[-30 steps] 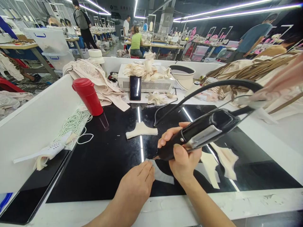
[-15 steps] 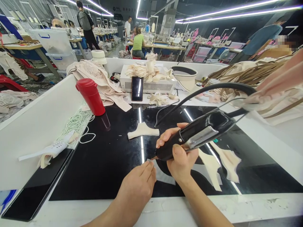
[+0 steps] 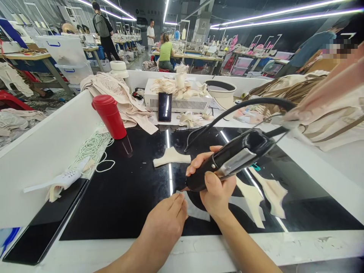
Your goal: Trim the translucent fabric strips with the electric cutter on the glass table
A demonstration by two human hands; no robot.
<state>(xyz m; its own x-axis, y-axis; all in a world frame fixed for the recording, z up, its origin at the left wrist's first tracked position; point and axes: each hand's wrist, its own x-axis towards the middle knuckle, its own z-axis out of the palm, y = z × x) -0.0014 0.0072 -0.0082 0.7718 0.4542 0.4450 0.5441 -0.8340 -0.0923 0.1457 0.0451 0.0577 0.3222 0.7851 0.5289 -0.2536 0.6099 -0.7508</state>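
Note:
My right hand (image 3: 217,187) grips a black corded hand tool (image 3: 237,159) with a long metal lever along its side. The tool slants down to the left, and its narrow copper-coloured tip (image 3: 185,189) is close to my left fingertips. My left hand (image 3: 166,218) is closed in a pinch on the edge of a thin whitish fabric piece (image 3: 197,210), mostly lying on the black board (image 3: 122,204). Ahead of my hands lies a cream padded piece (image 3: 172,156). Two more cream pieces, a nearer one (image 3: 251,197) and a farther one (image 3: 271,191), rest to the right.
A red flask (image 3: 109,117) stands at the back left, beside pale green cord (image 3: 91,149). Behind are a phone (image 3: 165,107) and a vented white box (image 3: 193,103). The tool's cable (image 3: 241,107) arches right towards a blurred pinkish shape (image 3: 321,94). Several people are in the background.
The rear of the tool, its cable and the blurred pinkish shape have shifted slightly left. Both hands stay nearly where they were. A person in white in the background has moved slightly left.

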